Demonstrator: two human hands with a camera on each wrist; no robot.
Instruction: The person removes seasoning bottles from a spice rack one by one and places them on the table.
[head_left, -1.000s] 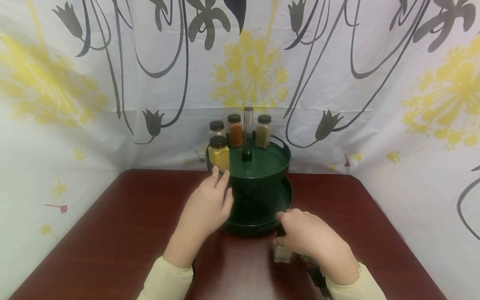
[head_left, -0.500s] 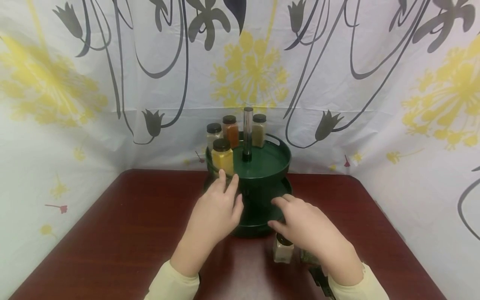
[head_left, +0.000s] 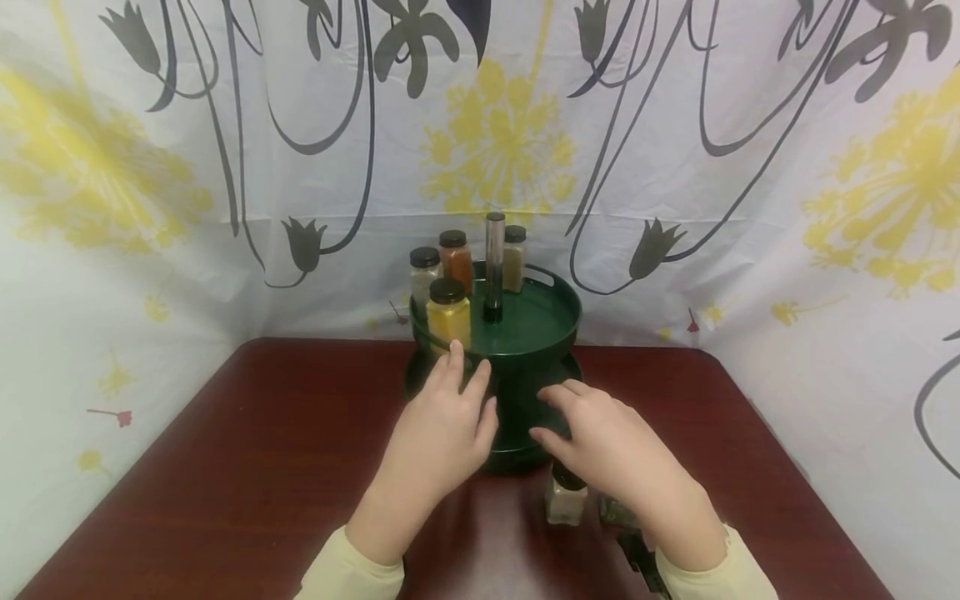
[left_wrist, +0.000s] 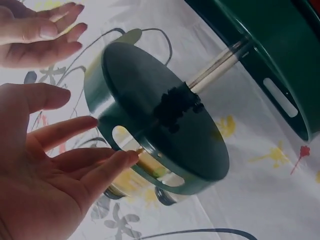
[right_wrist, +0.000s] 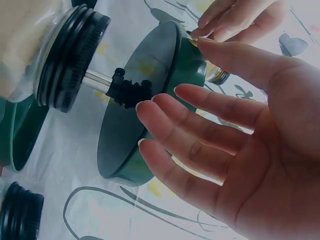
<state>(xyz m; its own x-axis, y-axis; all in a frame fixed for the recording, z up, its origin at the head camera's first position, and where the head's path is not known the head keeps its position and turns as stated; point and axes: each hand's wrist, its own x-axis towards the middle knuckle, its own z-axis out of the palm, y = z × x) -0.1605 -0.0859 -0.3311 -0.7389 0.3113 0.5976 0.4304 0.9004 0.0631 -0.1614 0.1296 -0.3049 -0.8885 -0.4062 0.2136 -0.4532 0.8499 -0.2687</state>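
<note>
Though near tray rim [head_left: 525, 353], hands [head_left: 441, 433] [head_left: 611, 437] apart

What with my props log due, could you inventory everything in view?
Stand: 1, green, centre
Table: 1, maroon, under stand
Post: 1, clear, stand's middle
Front jar: 1, yellow, upper tier
Left jar: 1, whitish, upper tier
Middle jar: 1, orange, upper tier
Right jar: 1, olive, upper tier
Fitting: 1, black, beneath tier
Cream jar: 1, cream, on table
Green jar: 1, green, on table
Unclear object: 1, black, lower right
Cloth: count unclear, flowered white, background
Left hand: 1, bare, stand's front
Right hand: 1, bare, by cream jar
Sleeves: 2, yellowish, forearms
</note>
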